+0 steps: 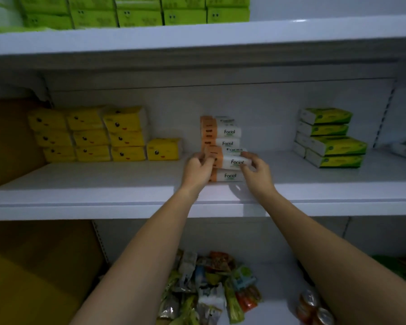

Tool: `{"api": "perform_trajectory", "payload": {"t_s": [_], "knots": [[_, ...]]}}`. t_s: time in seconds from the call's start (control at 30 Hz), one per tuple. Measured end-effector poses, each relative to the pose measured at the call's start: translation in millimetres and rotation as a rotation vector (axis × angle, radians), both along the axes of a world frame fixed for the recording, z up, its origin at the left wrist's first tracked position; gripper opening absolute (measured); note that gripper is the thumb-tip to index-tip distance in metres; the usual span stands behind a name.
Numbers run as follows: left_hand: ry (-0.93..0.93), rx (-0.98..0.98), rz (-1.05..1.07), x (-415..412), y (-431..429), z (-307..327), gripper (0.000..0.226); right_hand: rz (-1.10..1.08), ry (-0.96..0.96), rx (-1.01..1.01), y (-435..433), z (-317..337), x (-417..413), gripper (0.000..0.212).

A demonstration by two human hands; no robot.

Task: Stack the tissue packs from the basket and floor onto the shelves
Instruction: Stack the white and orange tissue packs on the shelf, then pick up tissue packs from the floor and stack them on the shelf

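Note:
On the middle white shelf (103,184) stand orange-and-white "Facial" tissue packs in two stacks, a taller one at the back (220,131) and a front one near the shelf edge. My left hand (197,170) and my right hand (256,170) grip the two ends of the pack (232,161) that lies second from the bottom of the front stack, above the lowest pack (227,176). Another pack (232,150) lies on top of the held one. No basket or floor is in view.
Yellow tissue packs (89,134) are stacked at the shelf's left, green-and-white packs (331,137) at its right. Lime-green packs (138,12) line the shelf above. The lower shelf holds a pile of snack packets (211,285). A yellow panel (21,266) borders the left side.

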State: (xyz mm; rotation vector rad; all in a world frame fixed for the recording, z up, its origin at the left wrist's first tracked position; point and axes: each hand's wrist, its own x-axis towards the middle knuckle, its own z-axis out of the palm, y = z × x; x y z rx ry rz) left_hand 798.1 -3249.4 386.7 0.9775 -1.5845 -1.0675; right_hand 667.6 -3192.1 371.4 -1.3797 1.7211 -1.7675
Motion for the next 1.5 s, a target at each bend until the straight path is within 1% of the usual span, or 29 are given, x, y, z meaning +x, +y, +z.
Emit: {"api": "perform_trajectory", "payload": {"t_s": [0.07, 0.13, 0.2, 0.27, 0.4, 0.53, 0.7, 0.77, 0.87, 0.9, 0.97, 1.03, 1.07, 1.13, 1.3, 1.5], "knots": [[-0.048, -0.026, 0.059, -2.5, -9.9, -14.8, 0.036, 0.005, 0.000, 0.023, -5.4, -1.0, -1.2, 0.038], [-0.074, -0.077, 0.125, -3.7, -14.3, -21.8, 0.034, -0.012, 0.032, 0.018, -9.0, -2.6, -0.5, 0.041], [-0.058, -0.113, 0.182, -4.2, -16.7, -20.6, 0.031, -0.090, 0.087, 0.002, -12.3, -5.5, -0.8, 0.042], [-0.053, -0.114, 0.210, -4.2, -17.6, -20.1, 0.031, -0.152, 0.114, 0.005, -14.2, -7.9, -0.7, 0.038], [-0.048, -0.161, 0.268, -1.9, -15.7, -20.1, 0.025, -0.165, 0.132, 0.030, -17.4, -9.4, -0.6, 0.029], [-0.049, -0.148, 0.268, -1.8, -18.6, -21.2, 0.024, -0.204, 0.154, 0.032, -21.0, -11.3, -1.6, 0.030], [0.007, -0.175, 0.271, -1.0, -18.0, -21.7, 0.032, -0.253, 0.185, 0.030, -20.3, -9.8, 0.0, 0.041], [-0.002, -0.207, 0.266, 0.5, -14.7, -21.7, 0.036, -0.276, 0.192, 0.029, -15.5, -8.2, 4.0, 0.044], [-0.042, -0.255, 0.293, 7.6, -1.0, -21.7, 0.040, -0.309, 0.269, -0.064, -0.8, -10.1, 16.8, 0.048], [-0.078, -0.282, 0.315, 12.5, 6.9, -23.1, 0.040, -0.295, 0.309, -0.082, 7.7, -13.7, 23.3, 0.050], [-0.210, -0.385, 0.329, 27.7, 26.7, -30.2, 0.043, -0.219, 0.383, -0.049, 30.3, -23.8, 39.5, 0.054], [-0.373, -0.484, 0.296, 47.8, 54.0, -42.8, 0.049, -0.148, 0.499, 0.006, 62.3, -39.4, 55.2, 0.055], [-0.436, -0.504, 0.274, 57.7, 70.2, -50.4, 0.051, -0.120, 0.557, 0.029, 80.4, -48.6, 61.3, 0.054], [-0.511, -0.487, 0.235, 76.1, 108.4, -65.9, 0.053, -0.060, 0.622, 0.094, 119.9, -67.0, 71.6, 0.054], [-0.707, -0.452, 0.063, 106.1, 201.9, -110.3, 0.058, 0.073, 0.679, 0.296, 219.9, -110.7, 89.7, 0.057], [-0.924, -0.387, -0.170, 92.6, 280.6, -150.2, 0.061, 0.092, 0.779, 0.463, 316.0, -150.9, 89.2, 0.058]]}}
